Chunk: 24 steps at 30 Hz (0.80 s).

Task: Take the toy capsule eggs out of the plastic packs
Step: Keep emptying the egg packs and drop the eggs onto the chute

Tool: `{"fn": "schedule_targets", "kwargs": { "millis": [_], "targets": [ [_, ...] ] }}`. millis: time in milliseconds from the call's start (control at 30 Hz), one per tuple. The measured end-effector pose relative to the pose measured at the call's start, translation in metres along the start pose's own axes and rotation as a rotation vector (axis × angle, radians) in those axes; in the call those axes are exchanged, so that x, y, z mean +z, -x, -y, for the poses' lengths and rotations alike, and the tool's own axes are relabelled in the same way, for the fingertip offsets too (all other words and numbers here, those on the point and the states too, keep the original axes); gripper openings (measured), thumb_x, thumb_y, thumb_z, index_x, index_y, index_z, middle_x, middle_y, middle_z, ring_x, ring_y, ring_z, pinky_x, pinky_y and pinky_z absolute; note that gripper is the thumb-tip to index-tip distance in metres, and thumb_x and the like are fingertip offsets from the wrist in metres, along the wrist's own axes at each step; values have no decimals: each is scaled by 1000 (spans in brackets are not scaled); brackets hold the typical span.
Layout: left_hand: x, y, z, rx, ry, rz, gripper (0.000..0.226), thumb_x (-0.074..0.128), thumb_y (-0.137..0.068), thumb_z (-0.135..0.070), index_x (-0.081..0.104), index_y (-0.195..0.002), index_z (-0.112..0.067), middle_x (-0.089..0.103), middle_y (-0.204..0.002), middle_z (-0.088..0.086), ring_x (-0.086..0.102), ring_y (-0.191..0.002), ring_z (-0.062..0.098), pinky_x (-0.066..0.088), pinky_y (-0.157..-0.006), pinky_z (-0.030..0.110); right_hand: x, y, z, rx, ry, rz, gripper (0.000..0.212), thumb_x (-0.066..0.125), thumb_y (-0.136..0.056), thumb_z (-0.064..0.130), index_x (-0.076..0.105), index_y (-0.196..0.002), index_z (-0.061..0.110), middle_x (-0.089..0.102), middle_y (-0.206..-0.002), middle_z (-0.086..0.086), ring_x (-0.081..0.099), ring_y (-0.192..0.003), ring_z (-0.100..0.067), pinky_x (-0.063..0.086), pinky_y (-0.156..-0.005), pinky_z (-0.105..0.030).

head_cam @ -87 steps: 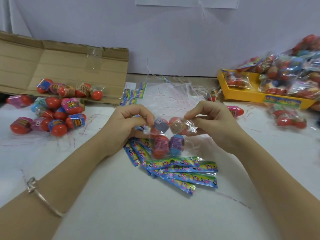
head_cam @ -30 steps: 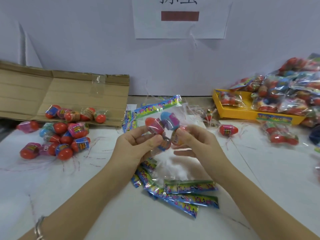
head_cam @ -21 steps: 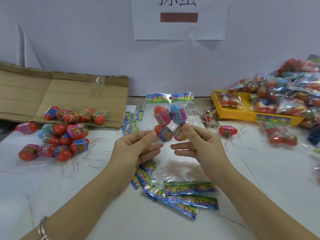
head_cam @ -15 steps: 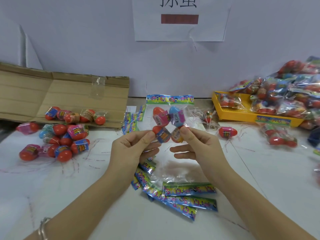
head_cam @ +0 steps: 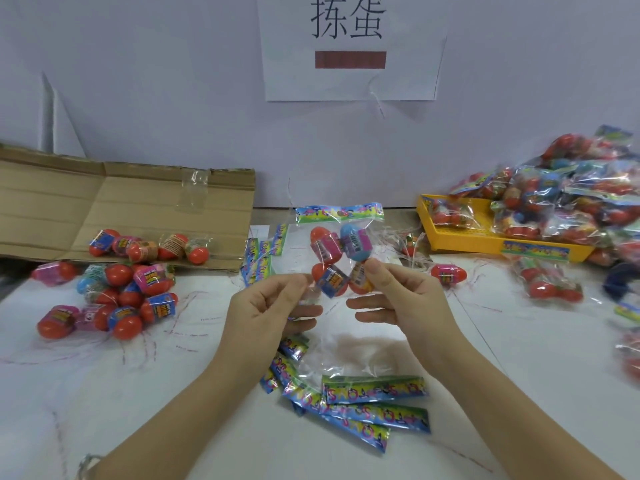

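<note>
Nearest us lie emptied packs; above, our left hand and right hand each pinch the bottom film of a full pack held upright. Film looks light, thin, slippery, hard eggs inside: we'd grip film edges. Far left lie loose eggs.

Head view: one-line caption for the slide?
Left hand and right hand pinch the bottom of a clear pack of four capsule eggs, header card up, over the white table.
</note>
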<state>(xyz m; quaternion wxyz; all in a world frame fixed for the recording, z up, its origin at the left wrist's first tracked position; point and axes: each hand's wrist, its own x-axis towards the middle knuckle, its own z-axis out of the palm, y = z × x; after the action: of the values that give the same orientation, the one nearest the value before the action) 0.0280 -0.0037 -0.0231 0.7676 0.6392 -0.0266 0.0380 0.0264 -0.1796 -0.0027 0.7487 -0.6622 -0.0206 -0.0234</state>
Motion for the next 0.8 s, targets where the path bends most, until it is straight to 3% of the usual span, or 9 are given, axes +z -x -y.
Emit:
{"fn": "schedule_targets", "kwargs": {
  "millis": [133, 267, 433, 667, 800],
  "targets": [
    [-2, 0, -1, 6, 59, -27, 13, 66, -72, -26, 77, -78, -21, 76, -79, 7, 74, -72, 20, 58, -58, 24, 1, 1, -1, -17, 61, 29, 33, 64, -70, 41, 72, -93, 19, 75, -82, -4, 73, -71, -23, 58, -55, -25],
    [-4, -3, 4, 11, 15, -61, 12, 66, -84, -17, 76, -80, -21, 75, -75, 2, 73, -72, 15, 57, -59, 22, 2, 2, -5, -72, 152, 31, 36, 65, -67, 47, 72, -90, 21, 75, -80, 1, 72, -71, -20, 58, -58, -26],
    [-5, -3, 6, 72, -70, -43, 21, 65, -88, -6, 76, -90, -24, 77, -86, 3, 73, -82, 14, 58, -66, 21, 5, 3, -8, -67, 160, 19, 38, 66, -68, 45, 71, -95, 19, 75, -81, 2, 72, -71, -20, 56, -57, -23],
    [-5, -5, 4, 71, -97, -103, 37, 67, -87, -2, 78, -71, -33, 76, -75, 2, 72, -68, 11, 56, -62, 17, 5, 3, -4, 6, 85, 88, 49, 75, -59, 44, 71, -100, 18, 76, -84, -2, 73, -76, -21, 57, -58, -25],
    [-5, -6, 5, 89, -143, -158, 34, 62, -90, 0, 75, -74, -27, 73, -68, 0, 69, -63, 10, 56, -60, 18, 5, 2, -4, 85, 20, 124, 47, 79, -55, 39, 73, -97, 19, 76, -90, -5, 73, -81, -24, 58, -60, -28]
  ]
}}
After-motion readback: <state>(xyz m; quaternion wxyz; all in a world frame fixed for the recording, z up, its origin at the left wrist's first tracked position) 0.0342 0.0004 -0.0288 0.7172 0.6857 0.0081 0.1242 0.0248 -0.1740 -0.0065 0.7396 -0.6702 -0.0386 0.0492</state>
